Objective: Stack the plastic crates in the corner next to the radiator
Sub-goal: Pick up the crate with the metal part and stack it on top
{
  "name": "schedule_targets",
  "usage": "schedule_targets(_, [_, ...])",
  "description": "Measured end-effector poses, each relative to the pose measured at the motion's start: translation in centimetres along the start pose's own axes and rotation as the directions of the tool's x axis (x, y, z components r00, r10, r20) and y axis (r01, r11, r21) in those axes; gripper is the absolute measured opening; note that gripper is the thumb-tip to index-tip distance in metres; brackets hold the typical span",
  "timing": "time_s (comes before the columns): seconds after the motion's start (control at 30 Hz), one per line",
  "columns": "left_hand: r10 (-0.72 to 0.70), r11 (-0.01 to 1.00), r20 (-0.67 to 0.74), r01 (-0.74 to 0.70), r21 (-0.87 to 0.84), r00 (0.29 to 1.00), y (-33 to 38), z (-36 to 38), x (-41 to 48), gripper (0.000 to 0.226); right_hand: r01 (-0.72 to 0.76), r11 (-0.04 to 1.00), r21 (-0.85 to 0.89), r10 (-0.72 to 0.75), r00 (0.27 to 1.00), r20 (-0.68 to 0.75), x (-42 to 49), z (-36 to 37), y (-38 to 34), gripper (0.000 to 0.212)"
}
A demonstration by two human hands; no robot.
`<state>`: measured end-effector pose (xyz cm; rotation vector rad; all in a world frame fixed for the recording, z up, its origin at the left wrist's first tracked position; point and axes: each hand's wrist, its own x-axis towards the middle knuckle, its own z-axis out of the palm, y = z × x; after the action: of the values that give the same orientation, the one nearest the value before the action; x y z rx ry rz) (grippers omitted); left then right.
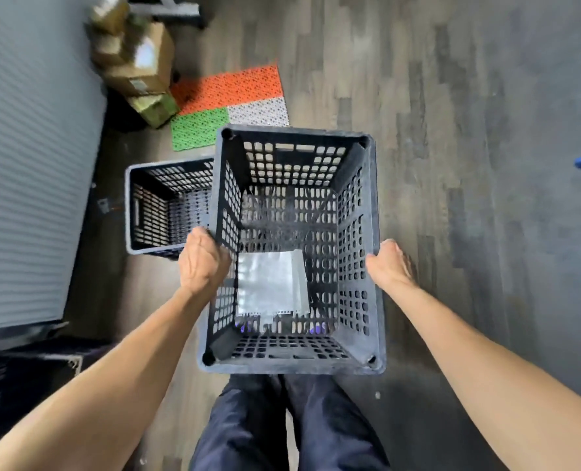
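Carrying black plastic crate (pixel 355 232) above the floor (pixel 452 164), left hand (pixel 204 260) and right hand (pixel 389 263) each curled round a long-side rim. Second crate (pixel 166 205) sits at floor's left edge beside radiator (pixel 27 164), ahead-left, nearer left hand, long axes roughly parallel.

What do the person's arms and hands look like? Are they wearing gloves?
No gloves! The left hand and right hand are bare, with no rings or watch that I can see. The left forearm and right forearm are bare too, with no sleeves in view. Below them are dark navy trousers.
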<state>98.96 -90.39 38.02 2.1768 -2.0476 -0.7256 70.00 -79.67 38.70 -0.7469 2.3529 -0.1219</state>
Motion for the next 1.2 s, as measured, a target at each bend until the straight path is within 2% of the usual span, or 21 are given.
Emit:
schedule_targets(0.07, [0.016,1.0,-0.038,-0.016,-0.011,0.999,-1.2,-2.8,-0.9,0.014,0.061,0.998,-0.029,-0.062,0.998,-0.021,-1.7,-1.2,-2.4,0.027])
schedule_targets(0.17, [0.021,0.999,-0.086,-0.024,-0.03,0.996,-3.6,-6.6,-2.2,0.015,0.144,0.987,-0.069,-0.146,0.989,-0.027,-3.7,-1.8,-5.8,0.019])
schedule_targets(0.3, [-0.162,0.985,-0.149,0.15,-0.084,0.976,-7.9,-11.2,-3.9,0.012,0.265,0.955,-0.135,-0.27,0.963,-0.017,-7.1,-1.6,-11.2,0.023])
schedule_targets(0.43, [-0.265,0.962,-0.201,0.243,-0.129,0.943,-13.5,-14.9,-5.7,0.018,0.367,0.91,-0.192,-0.369,0.929,0.026,-10.8,-0.1,-17.0,0.018])
schedule_targets(0.67, [-0.485,0.87,-0.249,0.432,-0.239,0.839,-24.6,-21.1,-9.2,0.022,0.539,0.786,-0.302,-0.522,0.841,0.142,-17.8,5.5,-28.1,0.018])
schedule_targets(0.87, [-0.701,0.707,-0.245,0.607,-0.363,0.67,-34.0,-24.2,-13.7,0.028,0.703,0.616,-0.354,-0.643,0.709,0.289,-23.9,13.0,-36.4,0.019])
schedule_targets(1.03, [-0.847,0.53,-0.227,0.722,-0.446,0.481,-39.2,-25.1,-17.4,0.027,0.818,0.436,-0.376,-0.719,0.568,0.401,-28.3,18.9,-41.4,0.023])
schedule_targets(1.2, [-0.944,0.329,-0.182,0.788,-0.52,0.275,-42.4,-25.5,-19.8,0.026,0.91,0.227,-0.347,-0.751,0.39,0.533,-31.5,24.2,-46.3,0.023])
